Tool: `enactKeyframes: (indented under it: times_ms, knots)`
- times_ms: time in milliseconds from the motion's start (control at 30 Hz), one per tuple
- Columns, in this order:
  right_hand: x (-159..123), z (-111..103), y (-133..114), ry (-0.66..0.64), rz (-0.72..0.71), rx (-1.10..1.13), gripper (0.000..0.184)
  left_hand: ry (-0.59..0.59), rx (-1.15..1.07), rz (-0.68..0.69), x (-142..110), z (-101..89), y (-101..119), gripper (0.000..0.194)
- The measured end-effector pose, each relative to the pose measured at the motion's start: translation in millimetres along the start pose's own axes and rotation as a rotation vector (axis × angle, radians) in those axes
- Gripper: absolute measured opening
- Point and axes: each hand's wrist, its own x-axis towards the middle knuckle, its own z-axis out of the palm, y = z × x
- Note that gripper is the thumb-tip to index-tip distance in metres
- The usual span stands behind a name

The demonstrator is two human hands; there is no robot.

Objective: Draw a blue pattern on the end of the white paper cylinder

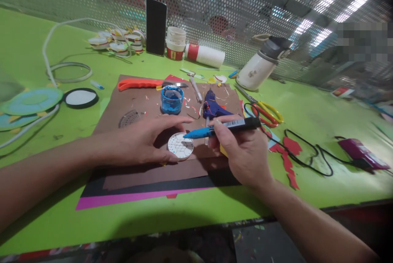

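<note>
White disc (pixel 180 148) is located at frame centre, above the brown board (pixel 132 175). Disc is clamped at its rim by the left hand (pixel 139 141), thumb on the near edge; contact at the far edge is partly hidden by the fingers, and the index finger is stretched out past it. Lines and dots are seen on its face; fine marks can't be read.

Marker (pixel 199 132) with blue front part is gripped by the right hand (pixel 245 154); lower fingers are hidden behind thumb and palm. Tip is held over the disc; whether it is touching cannot be told. The two hands are kept apart, on opposite sides of the disc.

Blue jar (pixel 172 103) is placed just above the disc in the frame. Glue gun (pixel 213 107) is partly covered by the right hand. Black cord (pixel 322 173) is run toward a maroon box (pixel 357 153) at right, blurred. Pale blue discs (pixel 33 101) are cut off at the left edge. Small white pieces (pixel 116 41) at upper left are overlapped, count unclear. Upper right corner is darkened, one patch pixelated. Both forearms are cut off by the frame. Green bench (pixel 307 189) is seen beneath.
</note>
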Motion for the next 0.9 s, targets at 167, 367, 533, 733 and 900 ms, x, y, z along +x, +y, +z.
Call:
enactKeyframes:
  times_ms: [167,367,533,733,900]
  knots:
    - [2.9,-3.1,-4.2,-0.074,0.062,0.039,0.037,0.012,0.031,0.025,-3.0,0.4,-3.2,0.094]
    - [1.3,-1.5,2.9,-0.110,0.045,0.104,0.039,0.020,0.049,0.073,-2.3,0.3,-0.1,0.078]
    - [1.1,-0.1,-4.5,-0.170,0.084,0.056,0.043,0.007,0.040,0.109,-0.5,-0.6,2.6,0.060]
    - [3.6,-3.5,-7.8,-0.142,0.102,0.110,0.042,-0.009,0.035,0.068,0.3,-1.5,7.0,0.062]
    - [2.7,-1.0,-5.7,-0.153,0.125,0.086,0.039,0.023,0.037,0.021,0.9,2.2,6.1,0.083]
